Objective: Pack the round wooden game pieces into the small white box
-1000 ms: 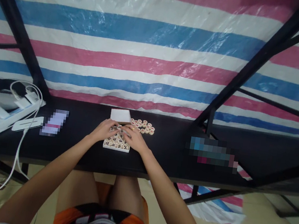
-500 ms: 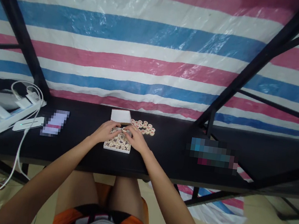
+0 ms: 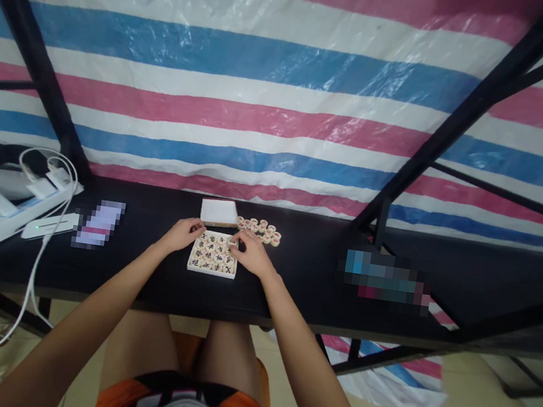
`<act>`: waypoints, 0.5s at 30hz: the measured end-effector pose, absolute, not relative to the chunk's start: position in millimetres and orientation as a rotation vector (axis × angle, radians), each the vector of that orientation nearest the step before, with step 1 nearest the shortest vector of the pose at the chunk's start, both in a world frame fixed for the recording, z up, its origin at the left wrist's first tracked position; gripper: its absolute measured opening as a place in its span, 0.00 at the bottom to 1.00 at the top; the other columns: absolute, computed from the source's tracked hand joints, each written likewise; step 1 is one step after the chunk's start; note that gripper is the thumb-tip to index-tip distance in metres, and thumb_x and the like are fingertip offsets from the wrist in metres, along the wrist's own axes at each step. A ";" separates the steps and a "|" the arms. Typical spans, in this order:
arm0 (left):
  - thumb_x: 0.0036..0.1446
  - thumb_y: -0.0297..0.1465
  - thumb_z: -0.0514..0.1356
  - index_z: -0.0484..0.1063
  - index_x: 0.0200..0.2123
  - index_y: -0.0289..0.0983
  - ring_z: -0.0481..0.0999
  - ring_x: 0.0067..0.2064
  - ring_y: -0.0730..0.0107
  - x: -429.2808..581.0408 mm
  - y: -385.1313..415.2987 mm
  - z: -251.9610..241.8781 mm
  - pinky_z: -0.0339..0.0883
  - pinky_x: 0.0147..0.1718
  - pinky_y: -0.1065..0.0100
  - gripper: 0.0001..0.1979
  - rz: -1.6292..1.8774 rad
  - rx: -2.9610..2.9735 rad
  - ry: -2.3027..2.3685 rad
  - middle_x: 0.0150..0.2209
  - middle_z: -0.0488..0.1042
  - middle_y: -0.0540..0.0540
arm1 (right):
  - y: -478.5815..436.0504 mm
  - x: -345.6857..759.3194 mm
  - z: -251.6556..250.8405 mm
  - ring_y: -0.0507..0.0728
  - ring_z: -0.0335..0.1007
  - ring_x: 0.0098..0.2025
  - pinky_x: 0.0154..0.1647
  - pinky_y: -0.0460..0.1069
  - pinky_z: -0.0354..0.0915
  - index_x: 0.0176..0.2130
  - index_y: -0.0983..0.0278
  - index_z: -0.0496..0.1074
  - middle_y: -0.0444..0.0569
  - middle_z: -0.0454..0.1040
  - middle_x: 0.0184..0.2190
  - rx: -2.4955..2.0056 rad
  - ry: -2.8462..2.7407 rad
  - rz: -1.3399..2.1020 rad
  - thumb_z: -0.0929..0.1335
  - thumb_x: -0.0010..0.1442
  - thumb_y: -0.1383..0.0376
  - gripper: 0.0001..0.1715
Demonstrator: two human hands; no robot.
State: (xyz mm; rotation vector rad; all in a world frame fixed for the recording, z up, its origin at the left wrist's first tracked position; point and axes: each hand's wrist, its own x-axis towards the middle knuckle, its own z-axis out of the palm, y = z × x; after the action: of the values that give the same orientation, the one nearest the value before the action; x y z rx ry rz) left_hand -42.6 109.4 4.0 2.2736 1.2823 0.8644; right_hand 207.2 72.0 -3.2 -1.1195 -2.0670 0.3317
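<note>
A white open box (image 3: 211,272) stands on the black table, with rows of round xiangqi pieces (image 3: 211,247) in it, their black characters facing up. My left hand (image 3: 182,235) is at the box's upper left corner, fingers loosely bent, with nothing seen in them. At the right edge is my right hand (image 3: 251,253), thumb and fingers apart over the rim, close to the pieces there. Its fingertips partly cover the upper right corner. Behind it lie several loose xiangqi pieces (image 3: 270,235) with red characters, some hidden by the hand.
The box lid (image 3: 218,212) lies just behind the box. A power strip (image 3: 23,209) with white cables and a blurred phone-like object (image 3: 99,225) are on the left. Another blurred object (image 3: 385,277) sits at the right. Black metal posts (image 3: 408,162) frame a striped plastic sheet (image 3: 243,119).
My hands have moved apart from above the box, the left to its left corner and the right to its right edge. The piece between them now rests in the box's back row.
</note>
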 end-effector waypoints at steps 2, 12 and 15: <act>0.59 0.38 0.53 0.73 0.34 0.37 0.72 0.32 0.68 -42.1 108.9 4.4 0.62 0.33 0.69 0.13 0.864 2.273 1.279 0.31 0.75 0.48 | 73.4 207.2 -5.7 0.58 0.65 0.41 0.47 0.54 0.60 0.32 0.62 0.69 0.48 0.69 0.33 -1.113 -2.071 0.339 0.66 0.54 0.66 0.02; 0.58 0.37 0.53 0.73 0.35 0.37 0.71 0.31 0.68 -43.2 109.5 4.0 0.63 0.32 0.69 0.12 0.875 2.249 1.277 0.30 0.75 0.49 | 74.9 207.2 -7.0 0.58 0.65 0.42 0.47 0.54 0.61 0.33 0.62 0.69 0.47 0.69 0.34 -1.114 -2.052 0.380 0.67 0.54 0.66 0.02; 0.57 0.37 0.53 0.73 0.36 0.37 0.71 0.31 0.69 -43.1 108.9 5.0 0.63 0.32 0.69 0.12 0.878 2.231 1.286 0.30 0.75 0.49 | 75.8 207.3 -8.1 0.59 0.65 0.42 0.48 0.54 0.60 0.33 0.61 0.70 0.47 0.70 0.34 -1.130 -2.043 0.375 0.67 0.55 0.65 0.02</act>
State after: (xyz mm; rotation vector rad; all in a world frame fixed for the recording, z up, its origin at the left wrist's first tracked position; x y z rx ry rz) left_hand -43.1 108.9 5.0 2.2308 1.2860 0.8782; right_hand 207.3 75.8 -8.1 -1.1305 -2.0431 0.3751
